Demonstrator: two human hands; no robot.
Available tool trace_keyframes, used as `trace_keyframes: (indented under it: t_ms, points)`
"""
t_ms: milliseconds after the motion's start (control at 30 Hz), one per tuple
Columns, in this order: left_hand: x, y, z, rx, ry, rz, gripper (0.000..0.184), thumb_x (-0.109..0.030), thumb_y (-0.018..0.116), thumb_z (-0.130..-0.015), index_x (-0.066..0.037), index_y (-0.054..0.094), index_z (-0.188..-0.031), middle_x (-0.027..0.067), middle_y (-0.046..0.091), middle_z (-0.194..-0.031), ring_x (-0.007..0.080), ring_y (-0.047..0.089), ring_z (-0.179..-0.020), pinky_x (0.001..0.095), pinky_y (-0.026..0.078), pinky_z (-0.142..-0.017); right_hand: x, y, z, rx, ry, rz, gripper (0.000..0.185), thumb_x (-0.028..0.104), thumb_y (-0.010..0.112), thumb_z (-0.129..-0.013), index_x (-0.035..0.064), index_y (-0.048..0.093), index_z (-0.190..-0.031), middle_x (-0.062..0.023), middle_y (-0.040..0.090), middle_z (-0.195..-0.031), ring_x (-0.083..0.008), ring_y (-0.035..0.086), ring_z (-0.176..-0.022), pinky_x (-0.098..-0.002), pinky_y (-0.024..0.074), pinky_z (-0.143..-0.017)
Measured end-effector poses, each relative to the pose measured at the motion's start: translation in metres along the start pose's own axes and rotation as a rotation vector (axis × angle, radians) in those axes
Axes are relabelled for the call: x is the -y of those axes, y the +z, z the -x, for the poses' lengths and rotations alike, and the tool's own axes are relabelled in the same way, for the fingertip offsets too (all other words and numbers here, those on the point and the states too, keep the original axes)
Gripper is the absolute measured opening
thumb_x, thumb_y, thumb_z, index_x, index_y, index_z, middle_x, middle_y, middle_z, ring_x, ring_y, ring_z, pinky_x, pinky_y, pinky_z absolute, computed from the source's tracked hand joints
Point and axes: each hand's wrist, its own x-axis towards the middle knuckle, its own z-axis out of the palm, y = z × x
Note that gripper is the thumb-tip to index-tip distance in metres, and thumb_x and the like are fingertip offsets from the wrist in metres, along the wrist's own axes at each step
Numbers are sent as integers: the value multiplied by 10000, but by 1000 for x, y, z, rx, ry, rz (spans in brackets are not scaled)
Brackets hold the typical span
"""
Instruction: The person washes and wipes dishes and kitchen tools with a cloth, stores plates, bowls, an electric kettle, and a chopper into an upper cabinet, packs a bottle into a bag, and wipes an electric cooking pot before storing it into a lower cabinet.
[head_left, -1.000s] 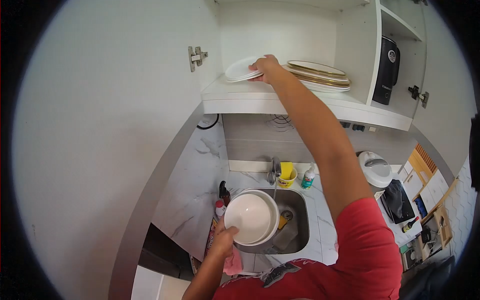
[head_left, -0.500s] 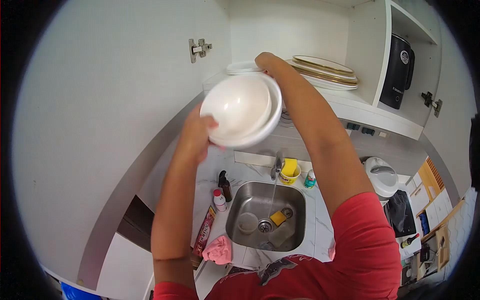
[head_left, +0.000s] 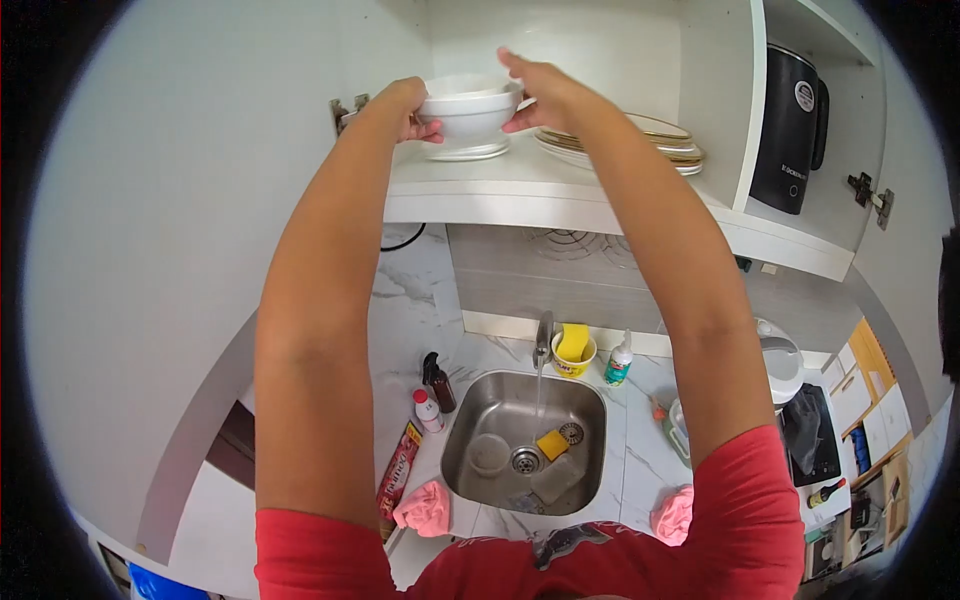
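The two white bowls [head_left: 470, 122], one inside the other, are up at the shelf [head_left: 470, 208], right over the small plates [head_left: 468, 154]. They sit between the two hands: left hand [head_left: 404, 108] on one side, right hand [head_left: 545, 88] on the other, both about as near. The bowls are round and stand upright, with no long side. The left hand is gripping the bowls, fingers low on their side. The right hand is spread open beside them; I can't tell if its fingertips push on them. The big plates [head_left: 686, 160] lie to the right. Just before, the bowls were lower and tipped, so their insides showed; now they are higher and level
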Motion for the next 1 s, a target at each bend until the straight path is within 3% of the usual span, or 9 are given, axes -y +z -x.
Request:
trace_keyframes:
  t_ms: [200,367,500,700,767,800,867,933,1000]
  points:
    - [9,7,-44,-70,-39,-41,396,-277,332,-922,70,440,-1079,220,517,-921,345,620,-651,250,504,-405,-25,12,-45,-62,-124,432,717,592,406,-873,-55,496,-1168,-165,560,-1018,-248,570,-813,-357,482,-680]
    - [23,2,-54,-103,24,-118,660,-577,247,-914,23,449,-1103,194,516,-924,300,611,-633,221,475,-430,-41,15,-56,-121,-72,575,793,667,386,-833,-81,570,-1024,-159,582,-944,-221,555,-624,-348,475,-609]
    - [28,3,-54,-94,29,-116,693,-617,240,-899,1,450,-1134,182,519,-946,270,591,-593,218,468,-441,-51,14,-66,-113,-122,534,845,692,378,-819,-109,563,-1015,-169,589,-933,-239,557,-613,-373,491,-608]
    - [32,-2,-49,-59,60,-156,776,-640,174,-888,19,438,-1201,163,528,-963,213,527,-571,255,493,-501,-40,20,-54,-215,-132,817,836,676,372,-832,-123,575,-967,-219,611,-947,-230,599,-735,-346,506,-653]
    - [32,-2,-48,-120,120,-309,824,-678,172,-869,10,452,-1227,183,547,-1014,208,544,-584,271,485,-508,-36,19,-46,-552,-429,978,587,498,491,-867,-59,609,-1011,-198,599,-1002,-274,624,-861,-328,509,-707]
    - [30,0,-46,-96,110,-310,824,-678,172,-869,10,452,-1227,183,547,-1014,208,544,-584,271,485,-508,-30,18,-29,-562,-404,987,587,498,491,-867,-59,609,-1011,-198,599,-1002,-274,624,-861,-328,509,-707]
    - [31,3,-44,-265,290,-619,797,-660,195,-880,-7,446,-1264,207,534,-1148,178,567,-635,272,469,-546,-23,14,17,-541,-967,864,345,295,526,-910,-18,602,-1032,-168,621,-970,-216,589,-870,-369,482,-749]
    - [53,-7,-53,-852,701,-996,900,-748,208,-821,-42,383,-1351,210,544,-1136,253,603,-778,274,463,-478,-26,9,93,-445,-1198,808,276,181,567,-885,-27,564,-1066,-142,595,-923,-157,565,-807,-291,484,-690]
    - [70,15,73,-556,910,-588,713,-601,250,-903,-17,495,-1228,215,475,-1278,157,596,-727,243,461,-622,-47,-10,171,-361,-1127,815,305,258,591,-847,-7,635,-991,-178,605,-1010,-268,610,-896,-318,484,-753]
